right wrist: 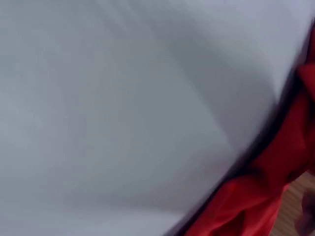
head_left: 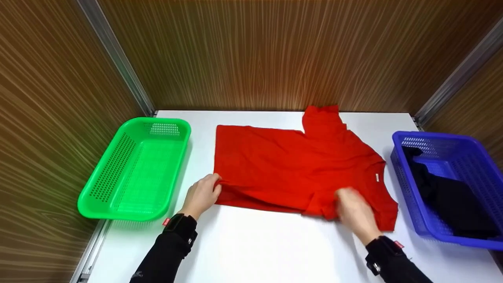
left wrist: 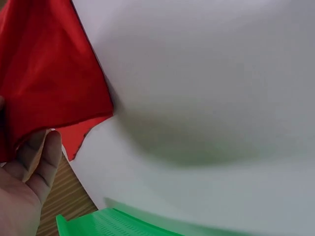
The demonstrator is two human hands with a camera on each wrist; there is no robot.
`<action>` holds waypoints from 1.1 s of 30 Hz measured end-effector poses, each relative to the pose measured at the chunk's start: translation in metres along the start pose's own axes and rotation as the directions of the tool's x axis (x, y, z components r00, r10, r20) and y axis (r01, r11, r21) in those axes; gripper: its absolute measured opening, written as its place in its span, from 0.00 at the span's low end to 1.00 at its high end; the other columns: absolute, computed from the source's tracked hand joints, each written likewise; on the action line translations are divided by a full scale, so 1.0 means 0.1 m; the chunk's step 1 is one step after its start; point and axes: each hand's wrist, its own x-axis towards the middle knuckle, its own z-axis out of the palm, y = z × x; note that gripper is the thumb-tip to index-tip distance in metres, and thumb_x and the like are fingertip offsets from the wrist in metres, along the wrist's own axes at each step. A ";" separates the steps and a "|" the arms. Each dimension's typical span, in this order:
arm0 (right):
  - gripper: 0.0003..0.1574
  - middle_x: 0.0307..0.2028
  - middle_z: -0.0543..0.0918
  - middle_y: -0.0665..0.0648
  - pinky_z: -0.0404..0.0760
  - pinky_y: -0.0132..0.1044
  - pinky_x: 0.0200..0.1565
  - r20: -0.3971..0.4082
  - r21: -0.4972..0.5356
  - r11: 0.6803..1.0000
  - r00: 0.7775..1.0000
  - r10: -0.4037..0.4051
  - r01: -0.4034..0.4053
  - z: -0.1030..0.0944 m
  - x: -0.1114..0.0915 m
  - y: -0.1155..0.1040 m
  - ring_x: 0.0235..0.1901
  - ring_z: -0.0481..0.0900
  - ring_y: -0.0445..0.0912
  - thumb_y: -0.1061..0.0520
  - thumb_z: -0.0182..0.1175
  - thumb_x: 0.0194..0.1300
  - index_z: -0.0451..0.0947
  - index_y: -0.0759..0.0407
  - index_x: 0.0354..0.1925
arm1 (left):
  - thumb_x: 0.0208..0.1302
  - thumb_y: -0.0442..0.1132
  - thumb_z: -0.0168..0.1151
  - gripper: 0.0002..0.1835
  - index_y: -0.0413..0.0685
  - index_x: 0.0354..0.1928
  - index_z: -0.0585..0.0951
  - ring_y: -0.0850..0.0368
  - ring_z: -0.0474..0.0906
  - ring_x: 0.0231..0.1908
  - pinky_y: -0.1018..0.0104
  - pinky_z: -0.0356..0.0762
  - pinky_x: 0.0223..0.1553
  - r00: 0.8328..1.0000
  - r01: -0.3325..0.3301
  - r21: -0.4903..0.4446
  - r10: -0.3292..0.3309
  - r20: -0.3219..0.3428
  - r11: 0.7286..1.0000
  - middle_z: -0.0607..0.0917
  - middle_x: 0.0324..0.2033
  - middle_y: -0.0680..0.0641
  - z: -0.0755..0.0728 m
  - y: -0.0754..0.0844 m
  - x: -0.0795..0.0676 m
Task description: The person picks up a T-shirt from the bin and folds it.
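A red T-shirt (head_left: 267, 161) lies across the white table, its hem to the left and its neckline with a small white label to the right. One sleeve sticks out toward the back wall; the near side is rumpled. My left hand (head_left: 203, 193) pinches the hem near its front corner, and the cloth there is slightly raised. In the left wrist view, fingers (left wrist: 47, 162) of that hand show beneath the hem. Over the shirt's near edge, by the bunched cloth, is my right hand (head_left: 355, 210), blurred. Its fingertips are too unclear to tell whether they hold cloth.
A green plastic basket (head_left: 173, 196) stands on the left side of the table. On the right, a blue-purple basket (head_left: 422, 220) holds folded black cloth (head_left: 459, 200). Wood-grain panels (head_left: 251, 55) enclose the table at the back and both sides.
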 end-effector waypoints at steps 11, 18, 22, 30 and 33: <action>0.21 0.39 0.83 0.55 0.74 0.49 0.44 0.045 0.123 0.987 0.993 -0.110 0.104 0.14 -0.12 -0.07 0.41 0.78 0.54 0.68 0.74 0.52 0.85 0.60 0.47 | 0.69 0.33 0.65 0.11 0.51 0.49 0.77 0.45 0.84 0.29 0.53 0.80 0.31 0.996 0.084 -0.079 -0.085 -0.019 0.993 0.89 0.35 0.41 0.01 -0.03 0.01; 0.09 0.32 0.83 0.45 0.70 0.28 0.40 -0.036 0.378 0.923 0.994 0.099 -0.078 -0.09 0.08 0.06 0.36 0.75 0.41 0.64 0.75 0.56 0.86 0.55 0.36 | 0.68 0.31 0.64 0.10 0.49 0.48 0.80 0.41 0.87 0.43 0.47 0.82 0.42 0.993 0.108 -0.150 -0.115 -0.039 0.983 0.89 0.44 0.40 -0.02 -0.03 0.02; 0.17 0.33 0.76 0.46 0.65 0.28 0.43 0.056 0.393 0.911 0.992 0.111 -0.125 -0.29 0.14 0.15 0.40 0.68 0.39 0.62 0.76 0.56 0.85 0.56 0.45 | 0.68 0.31 0.64 0.10 0.48 0.48 0.80 0.42 0.86 0.43 0.47 0.82 0.43 0.992 0.121 -0.161 -0.124 -0.011 0.979 0.89 0.44 0.41 -0.03 -0.04 0.01; 0.27 0.31 0.75 0.52 0.68 0.50 0.37 0.130 0.019 0.983 0.975 -0.182 0.181 -0.54 -0.04 0.41 0.37 0.71 0.53 0.71 0.72 0.36 0.85 0.62 0.41 | 0.67 0.28 0.66 0.11 0.48 0.47 0.81 0.48 0.86 0.46 0.53 0.83 0.51 1.000 -0.014 -0.159 0.017 0.014 0.987 0.89 0.45 0.47 -0.05 -0.08 -0.04; 0.20 0.31 0.79 0.56 0.69 0.59 0.40 0.040 -0.028 0.991 0.991 -0.126 0.128 -0.61 -0.12 0.50 0.39 0.75 0.60 0.70 0.71 0.35 0.81 0.60 0.32 | 0.66 0.26 0.65 0.12 0.48 0.48 0.82 0.49 0.87 0.47 0.54 0.83 0.51 0.995 -0.088 -0.159 0.093 0.023 0.983 0.89 0.45 0.48 -0.08 -0.10 -0.08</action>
